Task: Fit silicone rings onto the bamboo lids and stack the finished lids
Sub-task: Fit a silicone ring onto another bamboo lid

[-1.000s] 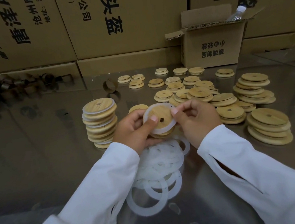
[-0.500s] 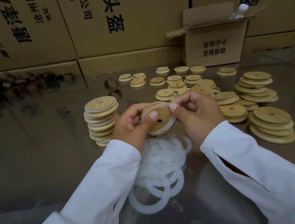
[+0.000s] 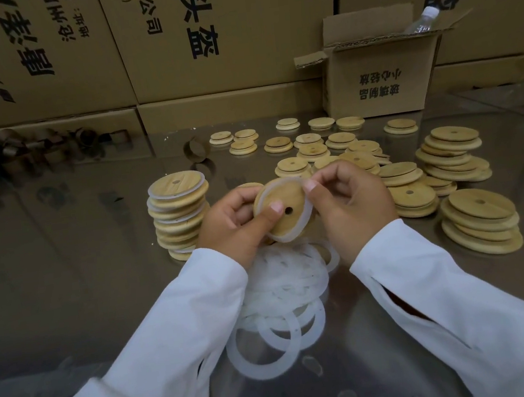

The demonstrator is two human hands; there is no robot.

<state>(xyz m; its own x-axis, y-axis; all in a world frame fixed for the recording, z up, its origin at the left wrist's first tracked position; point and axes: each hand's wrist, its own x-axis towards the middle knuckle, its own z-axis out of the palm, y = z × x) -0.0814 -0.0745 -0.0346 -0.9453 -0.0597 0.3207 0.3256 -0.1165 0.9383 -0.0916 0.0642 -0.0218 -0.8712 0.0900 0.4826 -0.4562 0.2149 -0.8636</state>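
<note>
A round bamboo lid (image 3: 282, 200) with a small hole is held up in front of me, tilted. My left hand (image 3: 234, 226) grips it, thumb pressed on its face. A white silicone ring (image 3: 306, 217) lies around the lid's edge, and my right hand (image 3: 351, 207) pinches that ring at the lid's upper right. Below my hands a heap of loose white silicone rings (image 3: 282, 294) lies on the table. A stack of ringed lids (image 3: 178, 213) stands just left of my left hand.
Bare bamboo lids (image 3: 408, 193) lie spread and in low piles (image 3: 481, 221) to the right and behind. An open cardboard box (image 3: 381, 81) with a plastic bottle (image 3: 423, 18) stands at the back right. Large cartons (image 3: 220, 28) wall the rear. Cardboard tube rings (image 3: 49, 145) clutter the back left.
The lid has turned in my hands and its hole now sits lower. My right hand's pinch on the ring has moved round to the lid's upper right edge.
</note>
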